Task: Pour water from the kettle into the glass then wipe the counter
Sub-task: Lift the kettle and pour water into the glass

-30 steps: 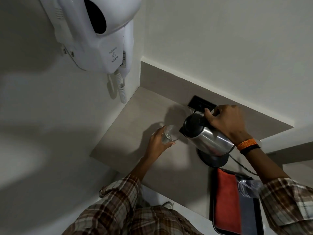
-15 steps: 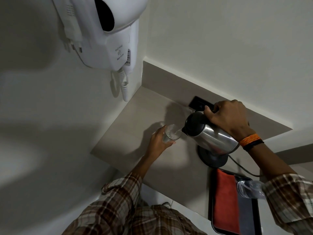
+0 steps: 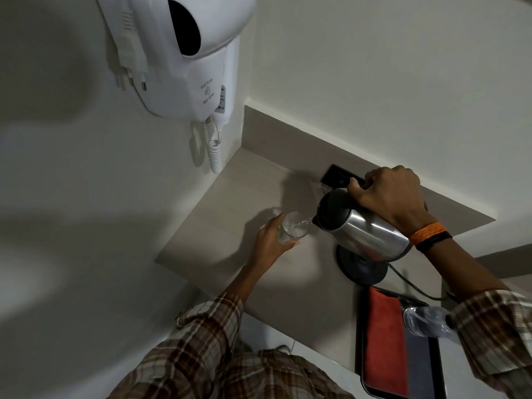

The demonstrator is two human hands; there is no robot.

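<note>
The right hand has its fingers curled tight around the black handle on top of the kettle. The kettle is tipped, with its spout low and pointing at the glass. A thin stream of water runs from the spout into the glass. The left hand wraps its fingers around the side of the glass, thumb on the near side, and holds it on or just above the counter (I cannot tell which).

Under the right hand's wrist sits the round black base, bare, with a cord running off to the right. Past the right hand's knuckles, a black socket plate is set by the back wall. Near the right sleeve lies a dark tray with a red cloth and a clear plastic bottle on it. Well above the left hand's fingers, a white hair dryer hangs on the wall, with its curly cord dangling down.
</note>
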